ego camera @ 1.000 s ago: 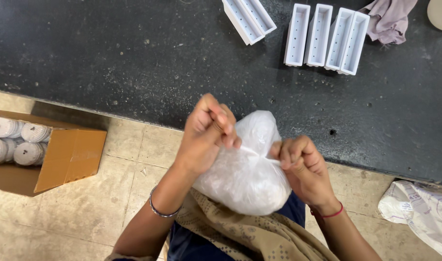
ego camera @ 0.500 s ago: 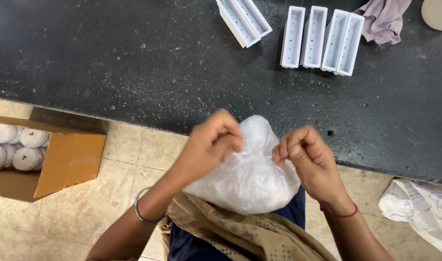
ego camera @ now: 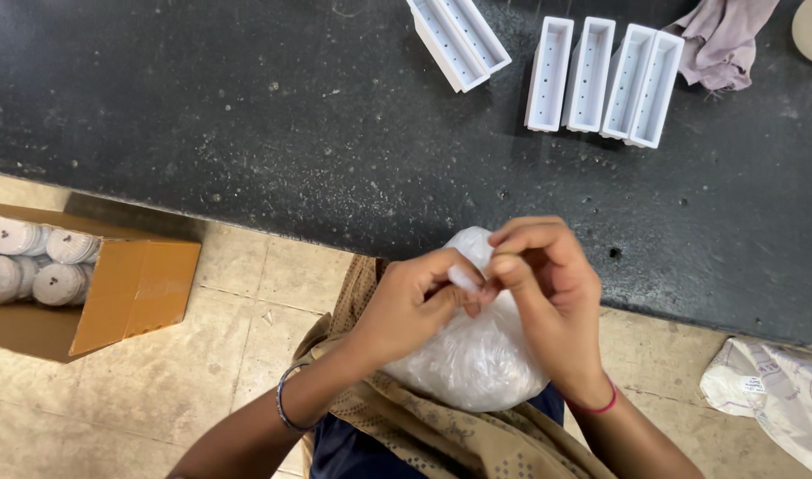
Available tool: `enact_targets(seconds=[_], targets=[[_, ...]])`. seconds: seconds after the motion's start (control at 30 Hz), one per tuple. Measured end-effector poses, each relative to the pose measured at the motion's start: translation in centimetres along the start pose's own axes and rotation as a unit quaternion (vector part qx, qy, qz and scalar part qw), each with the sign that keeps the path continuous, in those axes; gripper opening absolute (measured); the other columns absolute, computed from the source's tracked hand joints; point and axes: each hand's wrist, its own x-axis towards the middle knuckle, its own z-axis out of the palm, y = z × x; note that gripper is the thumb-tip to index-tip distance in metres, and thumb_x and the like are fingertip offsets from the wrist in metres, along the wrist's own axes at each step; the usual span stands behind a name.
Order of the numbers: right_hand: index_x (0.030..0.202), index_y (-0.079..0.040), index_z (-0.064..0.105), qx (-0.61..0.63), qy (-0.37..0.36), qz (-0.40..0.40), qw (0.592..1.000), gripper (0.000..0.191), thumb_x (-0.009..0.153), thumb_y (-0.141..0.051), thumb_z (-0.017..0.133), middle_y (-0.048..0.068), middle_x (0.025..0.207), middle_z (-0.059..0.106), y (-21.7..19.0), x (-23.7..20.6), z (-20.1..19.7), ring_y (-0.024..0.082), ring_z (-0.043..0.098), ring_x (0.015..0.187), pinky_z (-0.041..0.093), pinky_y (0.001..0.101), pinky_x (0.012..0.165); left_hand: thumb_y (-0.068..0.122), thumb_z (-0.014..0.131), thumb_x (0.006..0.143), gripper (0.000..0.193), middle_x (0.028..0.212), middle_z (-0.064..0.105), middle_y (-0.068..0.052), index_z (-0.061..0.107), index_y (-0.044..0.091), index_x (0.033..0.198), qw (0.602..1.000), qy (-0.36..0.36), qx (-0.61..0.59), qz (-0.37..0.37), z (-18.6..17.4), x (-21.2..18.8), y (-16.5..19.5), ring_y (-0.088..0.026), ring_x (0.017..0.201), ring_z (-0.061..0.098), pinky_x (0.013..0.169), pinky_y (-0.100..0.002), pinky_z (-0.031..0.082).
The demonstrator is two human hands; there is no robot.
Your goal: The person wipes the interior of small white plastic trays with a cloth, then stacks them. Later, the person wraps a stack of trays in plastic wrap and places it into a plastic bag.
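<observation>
Dark speckled bench (ego camera: 246,115) across the top, white trough moulds (ego camera: 601,80) near its far edge. Open cardboard box (ego camera: 95,284) of white rolls on the floor, below the near edge. Clear plastic bag (ego camera: 477,364) (full, whitish) against the lap at that edge. Left hand (ego camera: 415,306) and right hand (ego camera: 548,284) meeting, fingers (ego camera: 503,266) pinched shut on its neck.
</observation>
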Motion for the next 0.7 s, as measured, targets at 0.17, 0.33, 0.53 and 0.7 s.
enact_targets(seconds=[0.17, 0.33, 0.53, 0.7], targets=[[0.115, -0.005, 0.056, 0.085, 0.002, 0.066, 0.994, 0.011, 0.105, -0.004, 0.058, 0.008, 0.106, 0.061, 1.8, -1.0, 0.4, 0.011, 0.065, 0.081, 0.057, 0.025, 0.072, 0.009, 0.064, 0.101, 0.007, 0.081, 0.07, -0.003, 0.067, 0.005, 0.105, 0.992, 0.038, -0.085, -0.086, -1.2, -0.1, -1.2, -0.003, 0.057, 0.048, 0.052, -0.019, 0.041], [0.11, 0.001, 0.064, -0.072, -0.052, 0.038, 0.995, 0.017, 0.094, -0.001, 0.071, 0.008, 0.11, 0.069, 3.1, -2.3, -0.4, 0.011, 0.069, 0.096, 0.06, 0.0262, 0.083, 0.009, 0.064, 0.101, 0.007, 0.081, 0.07, -0.003, 0.068, 0.004, 0.105, 0.993, 0.071, -0.042, -0.08, -2.0, -0.6, -1.2, -0.003, 0.057, 0.05, 0.053, -0.019, 0.042], [0.105, 0.001, 0.07, -0.093, -0.049, 0.046, 0.993, 0.017, 0.089, -0.002, 0.078, 0.006, 0.102, 0.074, 4.3, -2.7, -0.4, 0.01, 0.07, 0.09, 0.059, 0.0249, 0.08, 0.009, 0.062, 0.103, 0.009, 0.085, 0.07, -0.003, 0.064, 0.002, 0.108, 0.992, 0.064, -0.072, -0.081, -1.3, -0.7, 0.6, -0.003, 0.06, 0.05, 0.054, -0.02, 0.042], [0.109, 0.002, 0.073, -0.028, -0.051, 0.12, 0.991, 0.018, 0.091, -0.001, 0.075, 0.007, 0.102, 0.076, 4.8, -2.8, -0.1, 0.011, 0.071, 0.091, 0.058, 0.025, 0.082, 0.008, 0.064, 0.099, 0.026, 0.081, 0.071, -0.005, 0.055, 0.005, 0.123, 0.99, 0.131, -0.038, -0.032, -1.7, -1.6, 5.3, -0.008, 0.069, 0.068, 0.066, -0.024, 0.058]])
